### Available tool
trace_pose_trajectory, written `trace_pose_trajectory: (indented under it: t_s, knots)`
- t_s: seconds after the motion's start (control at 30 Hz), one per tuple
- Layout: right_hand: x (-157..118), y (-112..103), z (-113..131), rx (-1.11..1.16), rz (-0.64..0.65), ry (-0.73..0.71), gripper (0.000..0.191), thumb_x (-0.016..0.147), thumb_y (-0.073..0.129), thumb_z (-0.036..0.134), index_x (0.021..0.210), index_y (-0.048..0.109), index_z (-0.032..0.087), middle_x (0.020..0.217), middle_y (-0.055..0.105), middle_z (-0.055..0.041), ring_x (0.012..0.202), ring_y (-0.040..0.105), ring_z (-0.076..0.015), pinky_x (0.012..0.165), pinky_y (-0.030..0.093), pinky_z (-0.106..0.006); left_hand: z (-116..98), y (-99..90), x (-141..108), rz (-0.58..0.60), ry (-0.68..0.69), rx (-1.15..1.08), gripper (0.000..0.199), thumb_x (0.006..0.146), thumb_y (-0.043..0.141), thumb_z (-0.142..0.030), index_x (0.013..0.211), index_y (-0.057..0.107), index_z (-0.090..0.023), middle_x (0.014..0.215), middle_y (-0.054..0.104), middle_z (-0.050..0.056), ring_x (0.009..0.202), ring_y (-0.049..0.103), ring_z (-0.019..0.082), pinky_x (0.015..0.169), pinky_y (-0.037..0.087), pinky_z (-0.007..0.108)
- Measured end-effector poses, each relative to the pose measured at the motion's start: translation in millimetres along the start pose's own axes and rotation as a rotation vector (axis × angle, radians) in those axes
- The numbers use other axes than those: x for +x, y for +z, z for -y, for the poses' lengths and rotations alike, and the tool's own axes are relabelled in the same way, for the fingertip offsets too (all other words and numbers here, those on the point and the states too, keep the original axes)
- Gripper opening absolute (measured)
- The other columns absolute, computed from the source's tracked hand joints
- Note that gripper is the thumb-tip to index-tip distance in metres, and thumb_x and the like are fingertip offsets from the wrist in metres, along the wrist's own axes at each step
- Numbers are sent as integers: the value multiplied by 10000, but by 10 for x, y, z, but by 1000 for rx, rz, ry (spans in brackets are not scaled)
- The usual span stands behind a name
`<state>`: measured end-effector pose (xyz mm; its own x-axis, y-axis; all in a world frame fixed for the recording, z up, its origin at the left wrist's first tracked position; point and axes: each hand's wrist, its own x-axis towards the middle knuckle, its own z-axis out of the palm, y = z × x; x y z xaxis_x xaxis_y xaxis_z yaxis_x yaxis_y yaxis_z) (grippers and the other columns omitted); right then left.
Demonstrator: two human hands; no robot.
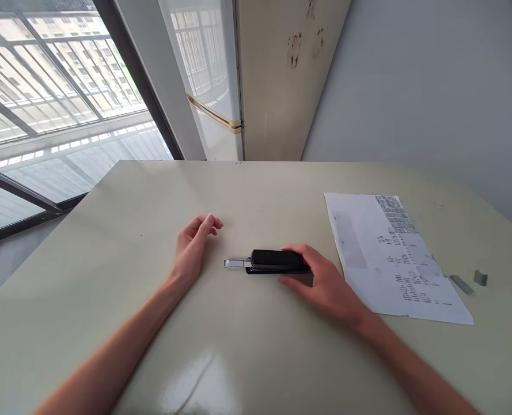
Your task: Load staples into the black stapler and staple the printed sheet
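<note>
A black stapler (277,261) lies on its base near the middle of the table. Its metal staple tray (235,263) sticks out to the left. My right hand (320,279) grips the stapler's right end, with the fingers on the far side and the thumb on the near side. To the left of the tray, my left hand (194,239) rests on its edge on the tabletop, apart from the stapler. Its fingers are loosely curled in, thumb against them, and nothing shows in them.
On the right of the pale table (256,351) lies a printed paper sheet (359,242). Two small grey pieces, perhaps staple strips (462,284), sit beside it. A fridge (273,104) stands behind the table's far edge. At the left is a window (57,86) with railings outside.
</note>
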<state>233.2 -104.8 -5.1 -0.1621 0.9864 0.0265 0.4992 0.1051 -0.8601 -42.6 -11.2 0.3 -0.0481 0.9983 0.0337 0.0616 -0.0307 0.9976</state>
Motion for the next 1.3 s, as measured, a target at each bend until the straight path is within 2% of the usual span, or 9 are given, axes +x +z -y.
trace_pose_trajectory:
  t_s: [0.17, 0.37, 0.47, 0.6, 0.77, 0.9, 1.03, 1.13, 1.3]
  knots:
    - [-7, -47, 121, 68, 22, 138, 360, 957, 681, 586, 1170, 708, 297, 1019, 768, -41, 898, 704, -261, 758, 586, -389, -55, 66, -86, 135, -92, -272, 310, 935, 735, -504, 861, 720, -203, 1032, 720, 78, 1045, 668, 213, 983, 548, 337]
    - [10, -251, 158, 453, 221, 406, 511, 898, 730, 667, 1194, 735, 251, 1070, 778, -72, 994, 718, -269, 887, 577, -397, -63, 134, -149, 269, -418, -568, 354, 963, 667, -552, 968, 722, -202, 1190, 755, 131, 1196, 715, 285, 1146, 541, 462]
    - [16, -282, 127, 649, 391, 503, 595, 890, 733, 685, 1233, 737, 199, 1023, 774, -93, 903, 735, -251, 843, 583, -382, -28, 180, -215, 346, -531, -660, 412, 1026, 563, -565, 1031, 732, -190, 1285, 742, 147, 1289, 687, 300, 1214, 493, 471]
    - [35, -241, 115, 769, 528, 568, 625, 859, 754, 712, 1151, 757, 159, 908, 747, -77, 774, 708, -200, 772, 575, -333, -21, 234, -298, 338, -610, -748, 385, 1080, 502, -482, 1042, 723, -169, 1287, 736, 149, 1272, 698, 264, 1212, 496, 422]
    - [36, -210, 100, 809, 488, 565, 622, 858, 756, 713, 1144, 761, 160, 909, 758, -99, 806, 705, -198, 748, 577, -304, -36, 229, -311, 305, -695, -938, 321, 1094, 515, -341, 1061, 729, -104, 1144, 754, 145, 1111, 748, 217, 1080, 570, 336]
    - [4, -202, 104, 655, 289, 486, 621, 893, 728, 689, 1288, 699, 211, 957, 777, -86, 873, 733, -234, 846, 582, -351, -3, 195, -312, 271, -430, -740, 313, 1094, 516, -351, 1044, 744, -143, 1102, 758, 107, 1040, 744, 217, 1040, 580, 370]
    - [-36, -131, 128, 313, 3, 312, 512, 917, 742, 600, 1302, 666, 272, 1158, 771, -74, 1069, 717, -272, 937, 571, -375, 1, 152, -378, 281, 55, -117, 327, 1096, 528, -355, 1338, 677, -193, 1311, 728, 95, 1230, 679, 239, 1163, 487, 407]
    - [-57, -55, 95, 119, -113, 194, 433, 924, 737, 556, 1252, 681, 278, 1106, 760, -60, 956, 689, -253, 750, 588, -338, 38, 128, -423, 359, 243, 236, 430, 1087, 497, -278, 1510, 558, -225, 1408, 696, 92, 1343, 629, 246, 1212, 444, 426]
    - [-65, 39, 10, 4, -222, 115, 394, 937, 705, 536, 1225, 691, 266, 978, 727, -64, 769, 616, -223, 423, 438, -269, 159, 100, -406, 426, 307, 463, 631, 1047, 461, -201, 1667, 360, -257, 1603, 553, 88, 1472, 534, 269, 1220, 466, 460]
